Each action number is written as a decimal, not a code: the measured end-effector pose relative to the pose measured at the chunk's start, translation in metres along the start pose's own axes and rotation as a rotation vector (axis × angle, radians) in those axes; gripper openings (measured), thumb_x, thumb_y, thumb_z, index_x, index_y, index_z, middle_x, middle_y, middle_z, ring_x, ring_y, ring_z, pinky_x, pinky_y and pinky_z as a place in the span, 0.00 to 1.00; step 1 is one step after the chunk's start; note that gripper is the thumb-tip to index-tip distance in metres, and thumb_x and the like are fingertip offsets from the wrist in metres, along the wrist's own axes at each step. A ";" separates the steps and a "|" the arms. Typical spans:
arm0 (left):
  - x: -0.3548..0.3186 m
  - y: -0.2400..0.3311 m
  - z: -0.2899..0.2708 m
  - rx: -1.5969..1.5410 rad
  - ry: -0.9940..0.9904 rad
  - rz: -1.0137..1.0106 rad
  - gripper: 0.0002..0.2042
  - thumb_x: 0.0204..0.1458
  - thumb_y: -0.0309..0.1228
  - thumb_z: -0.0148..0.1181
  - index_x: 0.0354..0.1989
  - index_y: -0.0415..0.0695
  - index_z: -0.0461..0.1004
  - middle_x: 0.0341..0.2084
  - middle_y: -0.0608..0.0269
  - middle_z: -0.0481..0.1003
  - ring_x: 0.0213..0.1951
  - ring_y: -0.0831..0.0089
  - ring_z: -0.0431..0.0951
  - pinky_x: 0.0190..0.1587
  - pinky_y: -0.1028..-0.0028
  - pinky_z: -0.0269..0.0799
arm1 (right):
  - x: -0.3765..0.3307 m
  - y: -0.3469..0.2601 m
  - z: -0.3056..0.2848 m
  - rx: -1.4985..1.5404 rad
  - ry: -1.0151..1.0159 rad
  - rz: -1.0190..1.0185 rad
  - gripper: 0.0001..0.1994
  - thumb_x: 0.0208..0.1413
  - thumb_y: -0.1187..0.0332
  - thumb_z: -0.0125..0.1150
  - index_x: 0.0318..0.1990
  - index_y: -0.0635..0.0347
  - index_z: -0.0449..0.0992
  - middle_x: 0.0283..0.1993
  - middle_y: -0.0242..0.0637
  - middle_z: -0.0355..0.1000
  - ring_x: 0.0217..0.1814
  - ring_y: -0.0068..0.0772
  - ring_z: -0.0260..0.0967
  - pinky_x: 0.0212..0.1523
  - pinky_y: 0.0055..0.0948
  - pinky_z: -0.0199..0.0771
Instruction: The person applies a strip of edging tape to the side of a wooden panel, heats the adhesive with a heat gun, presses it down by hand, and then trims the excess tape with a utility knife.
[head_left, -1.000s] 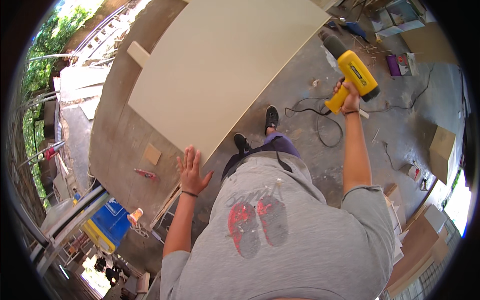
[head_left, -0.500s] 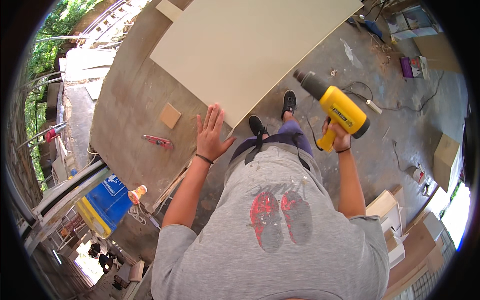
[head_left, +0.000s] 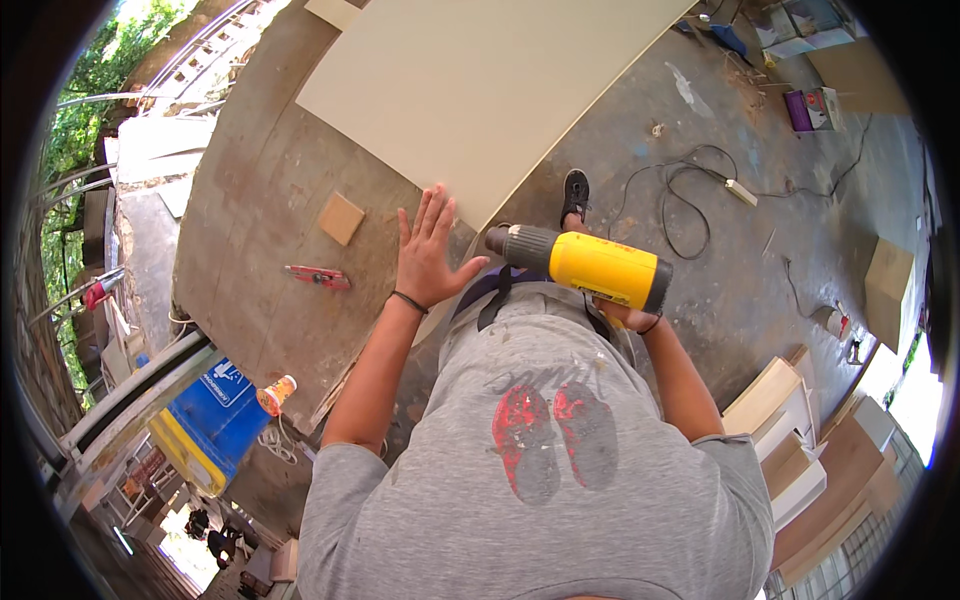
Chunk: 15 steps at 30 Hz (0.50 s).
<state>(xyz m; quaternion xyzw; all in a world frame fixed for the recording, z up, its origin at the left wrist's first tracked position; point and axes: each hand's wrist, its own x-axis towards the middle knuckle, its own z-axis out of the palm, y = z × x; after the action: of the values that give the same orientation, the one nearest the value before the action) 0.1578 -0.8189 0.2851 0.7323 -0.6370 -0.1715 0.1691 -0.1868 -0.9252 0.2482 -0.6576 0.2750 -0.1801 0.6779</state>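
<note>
A yellow heat gun [head_left: 605, 270] with a dark nozzle is gripped by its handle in my right hand [head_left: 628, 316]. Its nozzle points left, close to the near corner of a large cream-coloured panel [head_left: 450, 90]. My left hand [head_left: 428, 255] lies with fingers spread beside that corner, its fingertips at the panel's near edge. My body and the gun hide part of the handle and of the right fingers. Left of my left hand, a red utility knife [head_left: 318, 277] and a small square wood piece [head_left: 341, 219] rest on the worktable [head_left: 235, 215].
A black cable [head_left: 690, 190] loops over the floor at right. Wooden box parts [head_left: 775, 410] stand at the lower right. Beyond the table's near left edge are a blue and yellow container [head_left: 210, 410] and an orange cup [head_left: 277, 394]. A purple box [head_left: 808, 110] sits far right.
My right hand has brought the heat gun leftward and down, turning its nozzle toward the panel's near corner. My left hand stays spread in nearly the same place.
</note>
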 end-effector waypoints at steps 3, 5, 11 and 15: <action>0.002 -0.005 0.003 -0.032 0.005 -0.001 0.44 0.45 0.52 0.63 0.66 0.39 0.55 0.70 0.53 0.49 0.72 0.58 0.43 0.69 0.47 0.28 | 0.000 0.000 -0.003 -0.105 -0.024 -0.001 0.29 0.46 0.73 0.64 0.60 0.58 0.66 0.59 0.40 0.67 0.62 0.41 0.64 0.61 0.35 0.62; 0.004 -0.004 0.004 -0.024 0.022 -0.013 0.42 0.45 0.50 0.63 0.66 0.40 0.55 0.70 0.53 0.50 0.72 0.57 0.44 0.69 0.47 0.30 | 0.004 -0.002 -0.009 -0.120 -0.009 0.027 0.29 0.46 0.74 0.64 0.60 0.58 0.66 0.59 0.40 0.67 0.61 0.40 0.64 0.60 0.35 0.62; 0.021 0.011 0.005 0.062 0.061 -0.056 0.42 0.44 0.52 0.64 0.64 0.39 0.58 0.69 0.53 0.52 0.71 0.57 0.46 0.68 0.46 0.30 | 0.021 -0.005 -0.045 0.159 0.134 0.099 0.19 0.44 0.79 0.61 0.47 0.58 0.73 0.39 0.37 0.75 0.37 0.31 0.74 0.39 0.27 0.73; 0.035 0.017 0.007 0.070 0.067 -0.102 0.43 0.43 0.55 0.64 0.64 0.39 0.59 0.69 0.53 0.52 0.71 0.57 0.46 0.68 0.45 0.31 | 0.035 -0.002 -0.084 0.360 0.245 0.237 0.16 0.44 0.78 0.55 0.44 0.63 0.71 0.30 0.37 0.70 0.30 0.29 0.69 0.34 0.27 0.70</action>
<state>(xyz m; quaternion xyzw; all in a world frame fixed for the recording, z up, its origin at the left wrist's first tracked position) 0.1444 -0.8560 0.2855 0.7745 -0.5986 -0.1329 0.1557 -0.2105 -1.0128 0.2466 -0.4624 0.3940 -0.2238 0.7622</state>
